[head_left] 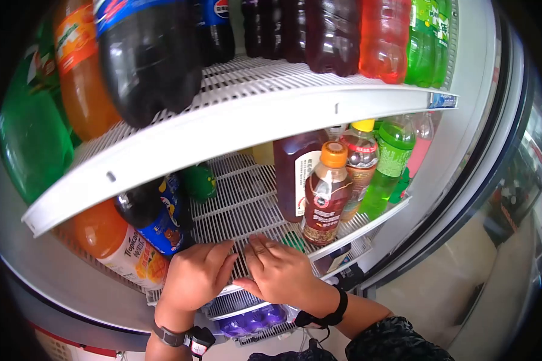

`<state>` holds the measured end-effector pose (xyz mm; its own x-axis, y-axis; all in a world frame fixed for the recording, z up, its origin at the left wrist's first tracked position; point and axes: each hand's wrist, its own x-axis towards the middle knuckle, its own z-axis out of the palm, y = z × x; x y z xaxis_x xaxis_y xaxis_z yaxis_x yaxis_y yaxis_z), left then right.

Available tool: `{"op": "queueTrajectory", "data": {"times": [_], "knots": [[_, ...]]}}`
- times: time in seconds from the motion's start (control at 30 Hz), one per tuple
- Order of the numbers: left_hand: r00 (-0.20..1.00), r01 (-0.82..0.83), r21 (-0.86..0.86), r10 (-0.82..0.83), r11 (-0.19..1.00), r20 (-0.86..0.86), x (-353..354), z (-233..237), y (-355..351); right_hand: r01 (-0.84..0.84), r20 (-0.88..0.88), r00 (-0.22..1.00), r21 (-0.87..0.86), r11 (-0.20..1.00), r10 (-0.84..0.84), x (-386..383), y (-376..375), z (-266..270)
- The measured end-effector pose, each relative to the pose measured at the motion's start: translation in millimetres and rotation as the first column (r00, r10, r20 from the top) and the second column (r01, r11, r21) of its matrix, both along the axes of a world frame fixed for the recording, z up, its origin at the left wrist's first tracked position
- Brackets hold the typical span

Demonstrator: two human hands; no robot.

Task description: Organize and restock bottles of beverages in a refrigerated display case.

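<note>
My left hand (196, 274) is over the front part of a white wire shelf (235, 204). Its fingers point inward, and the thumb stands apart from them. Close beside it, my right hand (280, 271) reaches over the same shelf with fingers stretched forward and thumb pointing left. Nothing shows between the fingers of either hand. Left of my left hand lie a Tropicana orange drink bottle (129, 249) and a dark Pepsi bottle (153, 216), both tilted. Beyond my right hand, a brown drink bottle with an orange cap (326, 201) stands upright on the shelf.
Behind that bottle are a large dark jug (295, 165), a yellow-capped bottle (361, 150) and a green bottle (388, 162). An upper shelf (253, 123) carries several large soda bottles. Purple-wrapped packs (253, 322) sit below. The cooler's door frame (512, 150) curves along the right.
</note>
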<state>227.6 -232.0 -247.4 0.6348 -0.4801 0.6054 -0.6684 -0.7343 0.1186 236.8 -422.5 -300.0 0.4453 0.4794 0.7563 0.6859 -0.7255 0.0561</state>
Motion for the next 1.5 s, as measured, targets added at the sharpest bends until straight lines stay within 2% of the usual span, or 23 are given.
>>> {"op": "queueTrajectory", "data": {"times": [0.1, 0.27, 0.33, 0.5, 0.6, 0.67, 0.7, 0.73, 0.8, 0.83, 0.9, 0.97, 1.03, 1.1, 1.17, 1.23, 1.27, 1.33, 1.4, 1.47, 1.5], "knots": [[0.999, -0.010, -0.013, 0.010, 1.000, -0.044, 3, -3, -2, -0.015, -0.060, 0.998, 0.028, 0.999, 0.017, 0, 0, -1], [0.999, -0.031, -0.002, 0.031, 1.000, -0.014, 6, 1, -5, -0.038, -0.124, 0.991, 0.077, 0.996, 0.048, -2, -1, 1], [0.999, -0.048, 0.033, 0.048, 0.998, 0.003, 8, -2, -3, -0.039, -0.138, 0.989, 0.065, 0.997, 0.048, -5, -3, 6], [0.991, -0.066, 0.186, 0.086, 0.980, -0.104, 12, -9, 2, -0.047, -0.271, 0.961, 0.051, 0.998, 0.059, -10, -4, 19], [0.993, -0.016, 0.281, 0.049, 0.959, -0.108, -6, 13, 0, -0.082, -0.328, 0.940, 0.054, 0.995, 0.095, -10, -7, 19], [0.987, -0.029, 0.305, 0.076, 0.952, -0.141, -33, 52, -5, -0.100, -0.320, 0.944, -0.028, 0.995, 0.086, -12, -12, 23], [0.987, 0.047, 0.250, -0.006, 0.967, -0.162, -47, 69, -4, -0.131, -0.403, 0.910, -0.050, 0.990, 0.101, -13, -16, 18], [0.979, 0.126, 0.195, -0.090, 0.973, -0.184, -63, 84, -1, -0.141, -0.395, 0.912, -0.045, 0.989, 0.112, -20, -21, 31], [0.986, 0.126, 0.202, -0.101, 0.971, -0.132, -97, 112, 8, -0.190, -0.546, 0.820, 0.024, 0.981, 0.172, -44, -32, 53], [0.986, 0.106, 0.210, -0.076, 0.972, -0.146, -118, 125, 14, -0.197, -0.544, 0.819, 0.031, 0.980, 0.181, -58, -35, 58], [0.985, 0.118, 0.206, -0.088, 0.971, -0.148, -150, 138, 31, -0.126, -0.609, 0.786, 0.018, 0.992, 0.111, -86, -41, 63], [0.987, 0.093, 0.214, -0.061, 0.972, -0.150, -187, 145, 50, -0.158, -0.723, 0.668, 0.091, 0.983, 0.174, -110, -49, 50], [0.977, 0.040, 0.225, 0.008, 0.973, -0.211, -226, 150, 67, -0.110, -0.846, 0.526, 0.029, 0.993, 0.084, -135, -58, 36], [0.967, 0.019, 0.239, 0.043, 0.971, -0.249, -260, 148, 86, -0.241, -0.955, 0.291, -0.138, 0.961, -0.065, -148, -73, 29], [0.931, -0.130, 0.192, 0.187, 0.973, -0.314, -286, 141, 109, -0.265, -0.952, 0.284, -0.193, 0.945, -0.115, -158, -86, 24], [0.924, -0.181, 0.183, 0.230, 0.966, -0.305, -305, 134, 132, -0.331, -0.960, 0.231, -0.232, 0.915, -0.160, -160, -97, 22], [0.913, -0.233, 0.172, 0.276, 0.957, -0.301, -308, 131, 142, -0.321, -0.957, 0.241, -0.235, 0.917, -0.161, -163, -104, 21], [0.871, -0.328, 0.164, 0.365, 0.930, -0.329, -312, 142, 153, -0.185, -0.919, 0.390, -0.139, 0.973, -0.057, -169, -116, 28], [0.864, -0.334, 0.158, 0.369, 0.929, -0.342, -302, 155, 162, -0.163, -0.923, 0.371, -0.174, 0.971, -0.103, -164, -120, 41], [0.894, -0.372, 0.093, 0.383, 0.924, -0.234, -283, 179, 164, -0.173, -0.927, 0.374, -0.113, 0.979, -0.041, -157, -121, 63], [0.929, -0.338, 0.086, 0.347, 0.937, -0.126, -268, 189, 169, -0.187, -0.932, 0.363, -0.064, 0.980, 0.008, -148, -120, 76]]}}
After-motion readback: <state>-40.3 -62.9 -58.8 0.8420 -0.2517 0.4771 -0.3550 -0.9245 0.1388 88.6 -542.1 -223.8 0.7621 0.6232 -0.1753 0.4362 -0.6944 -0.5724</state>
